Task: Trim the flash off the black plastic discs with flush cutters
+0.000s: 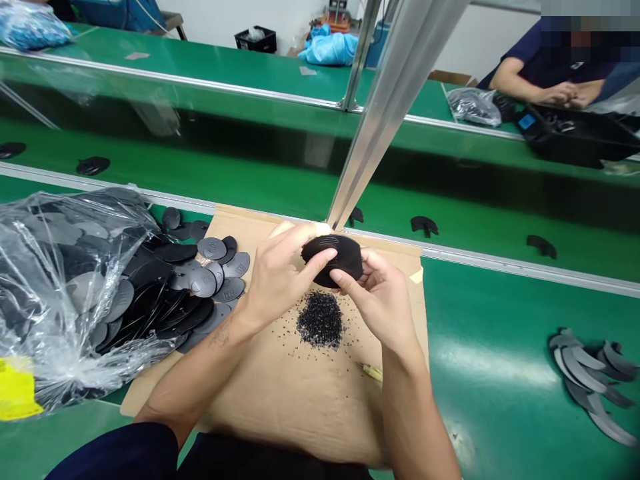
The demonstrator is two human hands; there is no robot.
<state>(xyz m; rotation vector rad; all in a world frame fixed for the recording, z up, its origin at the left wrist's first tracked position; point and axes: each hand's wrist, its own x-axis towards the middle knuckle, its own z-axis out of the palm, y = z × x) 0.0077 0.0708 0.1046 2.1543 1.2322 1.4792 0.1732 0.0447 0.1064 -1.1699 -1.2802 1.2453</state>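
Note:
Between both hands is a black oval plastic piece (345, 257), held above the cardboard sheet (280, 407). My left hand (280, 270) pinches its left side, thumb lying across the face. From the right, my right hand (383, 293) grips the lower right edge with thumb and fingers. Directly below them lies a heap of small black bits (320, 320), with loose specks scattered around it. To the left, many similar dark oval pieces (203, 280) spill out of a clear plastic bag (65, 320).
A metal post (385, 100) rises just beyond my hands. Behind it, dark parts (424, 225) lie on a green belt. Curved grey pieces (590, 380) are piled at right. A small yellowish tool (371, 371) lies by my right forearm. Across the line, a person (560, 73) works beside a black bin (580, 137).

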